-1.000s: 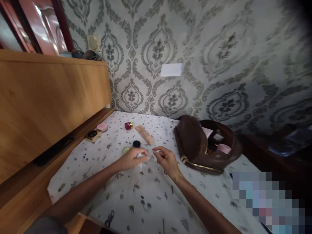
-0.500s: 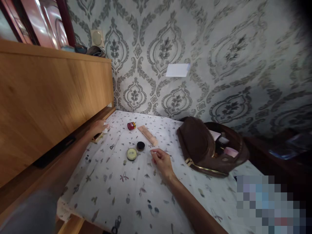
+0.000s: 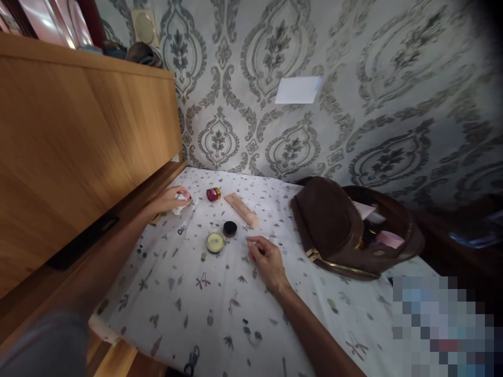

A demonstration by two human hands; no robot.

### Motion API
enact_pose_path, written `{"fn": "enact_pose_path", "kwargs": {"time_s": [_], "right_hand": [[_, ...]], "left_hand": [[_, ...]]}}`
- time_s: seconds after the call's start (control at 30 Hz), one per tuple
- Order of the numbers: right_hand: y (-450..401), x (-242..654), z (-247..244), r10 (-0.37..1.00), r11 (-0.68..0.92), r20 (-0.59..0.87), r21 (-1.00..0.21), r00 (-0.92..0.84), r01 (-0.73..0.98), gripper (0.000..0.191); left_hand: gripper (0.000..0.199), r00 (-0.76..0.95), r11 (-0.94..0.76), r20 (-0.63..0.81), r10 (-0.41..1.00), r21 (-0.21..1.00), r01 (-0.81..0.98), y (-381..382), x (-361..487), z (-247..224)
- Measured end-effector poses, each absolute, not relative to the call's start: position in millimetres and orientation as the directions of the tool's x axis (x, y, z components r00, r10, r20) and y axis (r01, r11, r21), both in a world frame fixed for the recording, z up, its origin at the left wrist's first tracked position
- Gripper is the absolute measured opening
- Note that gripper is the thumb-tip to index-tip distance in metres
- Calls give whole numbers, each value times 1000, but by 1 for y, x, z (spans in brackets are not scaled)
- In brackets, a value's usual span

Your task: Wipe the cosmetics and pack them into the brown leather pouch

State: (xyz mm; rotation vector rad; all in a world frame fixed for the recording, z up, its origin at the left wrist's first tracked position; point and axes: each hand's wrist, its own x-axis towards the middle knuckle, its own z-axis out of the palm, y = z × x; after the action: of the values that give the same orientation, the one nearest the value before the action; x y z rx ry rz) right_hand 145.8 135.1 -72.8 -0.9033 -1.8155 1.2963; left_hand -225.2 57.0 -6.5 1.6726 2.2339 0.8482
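Note:
My left hand (image 3: 172,199) is closed on a crumpled white tissue (image 3: 179,203) at the left side of the patterned cloth (image 3: 220,314). Right of it lies a small red jar (image 3: 213,194) with a gold lid, then a peach tube (image 3: 241,209). An open jar of pale yellow content (image 3: 215,242) sits near the middle, with a round black lid (image 3: 230,228) just behind it. My right hand (image 3: 267,259) is over the cloth to the right of these, thumb and fingers pinched together; anything between the fingertips is too small to make out.
A brown bag (image 3: 330,230), unzipped with pink and white items inside, sits at the right. Wooden drawers (image 3: 90,136) rise along the left edge. Behind stands a patterned wall with a white card (image 3: 298,90). A blurred patch covers the lower right corner.
My left hand has moved slightly right with the tissue, which now shows more clearly. The view has shifted a little; my right hand keeps its pinch in nearly the same place.

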Motion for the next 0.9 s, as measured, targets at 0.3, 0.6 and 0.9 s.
{"fn": "enact_pose_path", "kwargs": {"time_s": [0.3,0.6,0.9], "right_hand": [[131,145,-73,857,228,148,-968,-494,107,33],[131,146,-73,863,207,122,-971,-490,123,18],[130,147,-72,864,213,119,-967,-488,141,13]], "left_hand": [[41,-178,142,82,981,328,934,71,-183,-5],[50,-144,118,192,971,142,983,154,-145,-5],[33,-149,157,140,979,-45,987,179,-149,-29]]}}
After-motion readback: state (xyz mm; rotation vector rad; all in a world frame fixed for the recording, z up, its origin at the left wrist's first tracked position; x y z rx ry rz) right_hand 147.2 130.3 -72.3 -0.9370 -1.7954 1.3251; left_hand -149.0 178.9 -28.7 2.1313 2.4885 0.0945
